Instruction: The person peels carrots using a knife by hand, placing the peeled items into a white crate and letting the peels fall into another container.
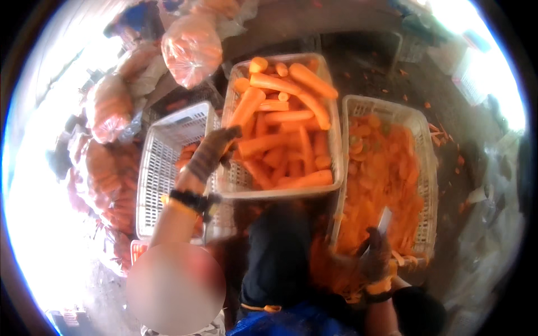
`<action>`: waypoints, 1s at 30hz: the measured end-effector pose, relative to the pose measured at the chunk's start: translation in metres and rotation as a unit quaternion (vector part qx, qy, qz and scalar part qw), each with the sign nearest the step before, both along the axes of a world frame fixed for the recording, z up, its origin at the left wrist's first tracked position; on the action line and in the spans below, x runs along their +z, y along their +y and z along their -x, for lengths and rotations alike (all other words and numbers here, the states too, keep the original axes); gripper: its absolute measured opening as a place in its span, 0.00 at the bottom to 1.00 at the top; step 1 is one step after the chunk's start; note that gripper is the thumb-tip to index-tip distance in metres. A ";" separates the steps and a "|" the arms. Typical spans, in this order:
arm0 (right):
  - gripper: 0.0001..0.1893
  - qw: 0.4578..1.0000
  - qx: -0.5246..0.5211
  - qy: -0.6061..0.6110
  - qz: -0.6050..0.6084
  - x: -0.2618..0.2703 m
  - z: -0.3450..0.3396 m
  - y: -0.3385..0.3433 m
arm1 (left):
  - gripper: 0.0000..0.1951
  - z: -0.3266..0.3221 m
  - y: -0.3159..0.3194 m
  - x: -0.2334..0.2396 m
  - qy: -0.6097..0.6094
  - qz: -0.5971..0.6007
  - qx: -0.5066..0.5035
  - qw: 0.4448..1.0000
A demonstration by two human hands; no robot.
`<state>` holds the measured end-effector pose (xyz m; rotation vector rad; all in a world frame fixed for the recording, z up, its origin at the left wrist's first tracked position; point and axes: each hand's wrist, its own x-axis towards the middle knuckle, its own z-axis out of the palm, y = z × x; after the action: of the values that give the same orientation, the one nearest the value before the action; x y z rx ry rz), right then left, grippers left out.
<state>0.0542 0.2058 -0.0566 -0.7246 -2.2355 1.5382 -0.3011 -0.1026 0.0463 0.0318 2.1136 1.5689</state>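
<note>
My left hand (218, 149), in a dark glove, is over the left edge of a white plastic crate (279, 194) full of peeled carrots (273, 143). Its fingers are by a carrot at the crate's left side; whether they grip it cannot be told. My right hand (377, 254), gloved too, is closed around a tool with a flat pale blade (384, 219), its handle hidden. That hand is over the near end of the right crate (429, 168), which holds orange peelings and cut carrot pieces (378, 176).
A third white crate (157, 138) at the left holds some carrots. Clear plastic bags of carrots (192, 46) are piled farther left. Orange scraps (439, 134) lie on the dark floor, with plastic sheeting (483, 248) at the right. A dark crate (361, 44) stands behind.
</note>
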 end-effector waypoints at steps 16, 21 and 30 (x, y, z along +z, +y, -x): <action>0.11 0.915 0.053 0.354 0.186 0.093 0.031 -0.071 | 0.28 -0.310 0.108 0.030 -0.124 -0.195 -0.218 0.948; 0.10 0.874 -0.045 0.358 0.327 0.078 0.037 -0.008 | 0.27 -0.336 0.113 0.023 -0.124 -0.163 -0.225 0.953; 0.12 0.879 -0.066 0.378 0.282 0.084 0.015 -0.031 | 0.15 -0.334 0.118 -0.007 -0.283 -0.304 -0.161 0.895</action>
<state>0.0392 0.1752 0.0276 -0.2975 -1.1561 1.9722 0.0330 0.0152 0.0390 0.1166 1.0650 1.7036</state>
